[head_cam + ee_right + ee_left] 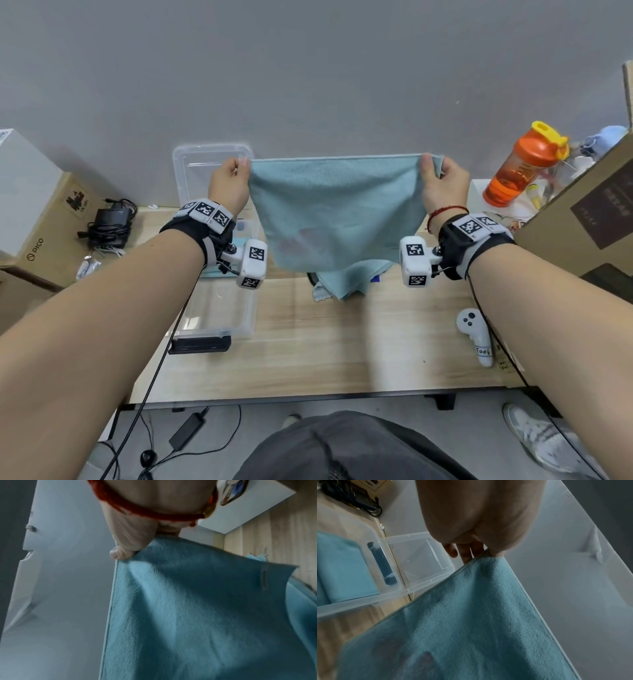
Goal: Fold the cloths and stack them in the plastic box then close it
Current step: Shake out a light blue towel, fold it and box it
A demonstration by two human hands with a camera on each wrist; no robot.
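Nearest to me on the wooden table (342,346) a white controller (476,334) lies by my right forearm, and a black flat device (200,344) sits against the near wall of the clear plastic box (236,318), which stands open on the left part of the table. Through the left wrist view I can see a folded blue cloth (342,568) already lying inside that box. Further out, another blue cloth (339,281) lies crumpled on the table, mostly hidden behind the one I am holding up. That held cloth (337,209) hangs spread flat in the air between my hands, its top edge pulled straight and its lower edge dangling just above the crumpled one. My left hand (230,183) pinches the top left corner between thumb and curled fingers (467,555); my right hand (443,186) pinches the top right corner the same way, with the thumb (120,555) pressed on the hem and the corner bunched inside the grip. Behind my left hand the box's clear lid (198,171) leans against the grey wall. Far to the right an orange shaker bottle (524,164) stands beside a large cardboard carton (582,219), and far left a tangle of black cables (109,222) lies next to a cardboard box (51,219).
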